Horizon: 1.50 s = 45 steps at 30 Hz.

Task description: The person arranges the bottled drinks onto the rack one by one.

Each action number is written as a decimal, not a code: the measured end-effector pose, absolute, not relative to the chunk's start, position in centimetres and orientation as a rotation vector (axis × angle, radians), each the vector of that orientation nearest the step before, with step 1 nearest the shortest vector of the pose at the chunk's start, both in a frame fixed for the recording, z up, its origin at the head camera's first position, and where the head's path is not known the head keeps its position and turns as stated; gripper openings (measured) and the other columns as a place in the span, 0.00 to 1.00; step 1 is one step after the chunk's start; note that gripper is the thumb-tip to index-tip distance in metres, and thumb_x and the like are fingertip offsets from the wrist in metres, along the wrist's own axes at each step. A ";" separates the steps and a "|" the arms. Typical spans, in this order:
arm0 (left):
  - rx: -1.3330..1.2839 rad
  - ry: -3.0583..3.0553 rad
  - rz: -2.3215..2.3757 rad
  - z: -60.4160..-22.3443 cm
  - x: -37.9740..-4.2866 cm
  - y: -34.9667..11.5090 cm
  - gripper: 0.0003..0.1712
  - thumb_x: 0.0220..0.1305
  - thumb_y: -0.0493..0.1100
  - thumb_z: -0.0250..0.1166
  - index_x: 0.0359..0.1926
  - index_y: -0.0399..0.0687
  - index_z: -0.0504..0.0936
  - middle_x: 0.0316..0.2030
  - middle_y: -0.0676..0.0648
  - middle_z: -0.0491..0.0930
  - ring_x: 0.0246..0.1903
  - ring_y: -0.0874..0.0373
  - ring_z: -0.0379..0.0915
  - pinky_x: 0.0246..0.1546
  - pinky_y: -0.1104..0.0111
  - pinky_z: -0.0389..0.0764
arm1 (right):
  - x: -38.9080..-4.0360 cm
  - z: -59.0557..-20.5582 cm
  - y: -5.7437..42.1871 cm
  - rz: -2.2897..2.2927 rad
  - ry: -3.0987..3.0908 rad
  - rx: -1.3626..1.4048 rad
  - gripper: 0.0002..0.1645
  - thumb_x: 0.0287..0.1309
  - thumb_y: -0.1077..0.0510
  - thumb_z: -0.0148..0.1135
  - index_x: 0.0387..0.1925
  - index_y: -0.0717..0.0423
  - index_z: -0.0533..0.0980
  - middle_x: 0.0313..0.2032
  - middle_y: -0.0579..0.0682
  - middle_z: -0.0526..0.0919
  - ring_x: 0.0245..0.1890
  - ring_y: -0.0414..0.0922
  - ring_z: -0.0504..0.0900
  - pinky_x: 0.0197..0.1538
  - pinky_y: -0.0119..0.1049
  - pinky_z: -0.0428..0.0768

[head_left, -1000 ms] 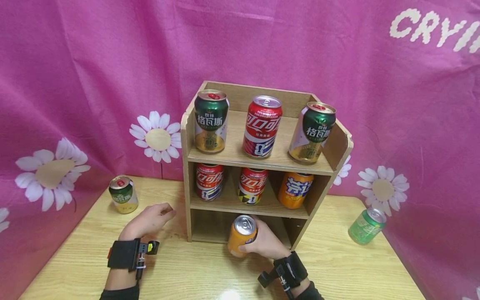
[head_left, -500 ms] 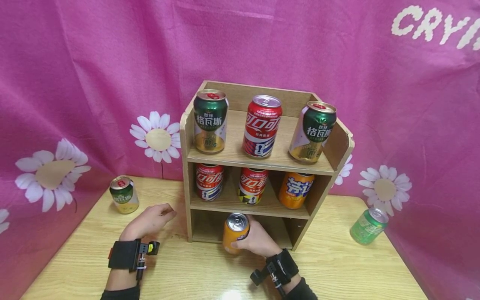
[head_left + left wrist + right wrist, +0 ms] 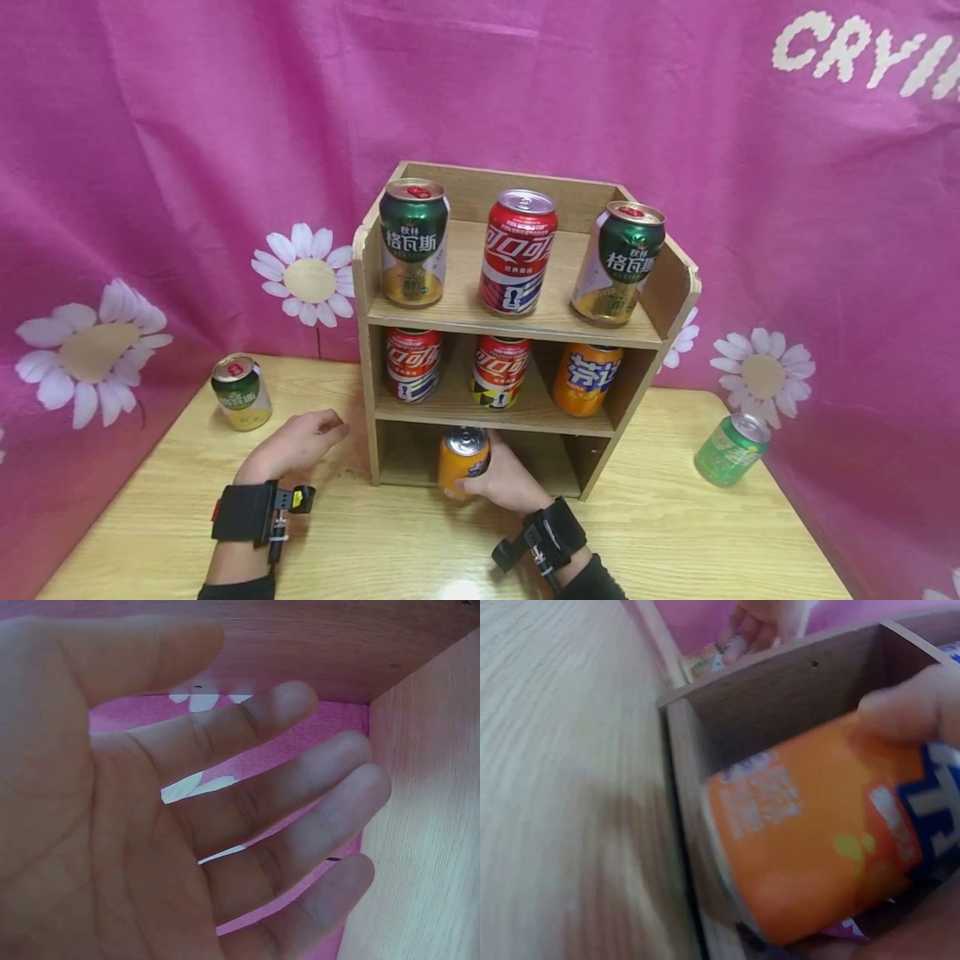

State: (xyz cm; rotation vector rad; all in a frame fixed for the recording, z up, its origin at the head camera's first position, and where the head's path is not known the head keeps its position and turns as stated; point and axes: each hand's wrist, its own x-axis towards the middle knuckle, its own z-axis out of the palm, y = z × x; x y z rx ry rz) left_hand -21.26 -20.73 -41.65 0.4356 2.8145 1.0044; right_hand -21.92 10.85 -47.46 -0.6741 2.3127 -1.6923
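My right hand (image 3: 508, 479) holds an orange soda can (image 3: 456, 468) with a silver top at the front of the wooden shelf's (image 3: 367, 392) lowest level. In the right wrist view, the can (image 3: 810, 832) lies across the bottom board's front edge, thumb on its side. Left of the shelf, my left hand (image 3: 296, 443) holds nothing. Its fingers (image 3: 337, 806) are spread and relaxed in the left wrist view, close to the side panel (image 3: 427, 645).
On the top level stand two green-and-gold cans (image 3: 412, 242) (image 3: 618, 262) and a red cola can (image 3: 519, 250). Below are two red cans (image 3: 414, 364) (image 3: 501, 371) and an orange can (image 3: 587, 379). A green-gold can (image 3: 242, 392) stands left on the table, a light green can (image 3: 732, 450) right.
My right hand has carried the orange can left and slightly inward, toward the left part of the lowest level. My left hand has stayed in place. The head view has shifted slightly.
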 end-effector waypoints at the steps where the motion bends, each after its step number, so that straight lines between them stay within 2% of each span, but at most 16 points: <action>1: 0.438 2.815 1.004 -41.7 -21.3 -20.8 0.17 0.70 0.45 0.53 0.48 0.35 0.78 0.44 0.38 0.79 0.46 0.42 0.75 0.45 0.51 0.74 | -21.9 -47.6 10.7 -1.684 2.328 -0.678 0.45 0.38 0.68 0.72 0.60 0.60 0.60 0.47 0.52 0.77 0.45 0.46 0.78 0.50 0.37 0.76; 8: 0.451 2.816 0.998 -41.9 -21.3 -20.8 0.17 0.70 0.45 0.53 0.47 0.35 0.78 0.42 0.39 0.80 0.45 0.43 0.75 0.44 0.51 0.74 | -21.7 -48.1 9.6 -1.601 2.494 -0.650 0.42 0.35 0.63 0.75 0.55 0.57 0.65 0.41 0.47 0.79 0.39 0.42 0.79 0.45 0.35 0.77; 19: 0.415 2.797 1.008 -41.9 -21.4 -20.9 0.18 0.70 0.45 0.52 0.48 0.34 0.77 0.43 0.38 0.79 0.45 0.43 0.75 0.45 0.51 0.74 | -22.2 -48.4 8.3 -1.546 2.639 -0.528 0.44 0.31 0.61 0.77 0.53 0.62 0.65 0.39 0.48 0.78 0.38 0.44 0.78 0.46 0.40 0.75; 24: 0.386 2.784 1.011 -42.1 -21.4 -20.9 0.19 0.70 0.46 0.51 0.48 0.35 0.77 0.45 0.38 0.79 0.47 0.42 0.74 0.47 0.51 0.74 | -22.3 -48.8 7.9 -1.539 2.652 -0.505 0.41 0.34 0.59 0.77 0.52 0.60 0.66 0.38 0.47 0.79 0.37 0.43 0.77 0.45 0.39 0.74; 29: 0.412 2.798 1.006 -42.0 -21.3 -21.3 0.18 0.70 0.46 0.52 0.47 0.35 0.77 0.43 0.38 0.79 0.46 0.41 0.74 0.45 0.50 0.74 | -22.5 -49.3 7.6 -1.527 2.623 -0.491 0.41 0.36 0.59 0.77 0.54 0.59 0.66 0.39 0.46 0.78 0.39 0.43 0.77 0.47 0.41 0.73; 37: 0.407 2.789 1.013 -41.6 -21.4 -21.7 0.20 0.71 0.49 0.51 0.47 0.35 0.77 0.43 0.38 0.79 0.45 0.42 0.75 0.44 0.51 0.75 | -22.7 -49.1 7.3 -1.551 2.593 -0.468 0.42 0.36 0.60 0.78 0.54 0.57 0.66 0.40 0.46 0.77 0.41 0.44 0.76 0.49 0.42 0.72; 45: 0.389 2.783 1.031 -41.7 -21.3 -21.6 0.19 0.71 0.49 0.51 0.45 0.36 0.78 0.42 0.39 0.80 0.44 0.45 0.75 0.43 0.52 0.75 | -22.8 -49.2 7.0 -1.547 2.591 -0.423 0.39 0.36 0.58 0.77 0.52 0.57 0.67 0.38 0.46 0.77 0.38 0.43 0.76 0.46 0.42 0.74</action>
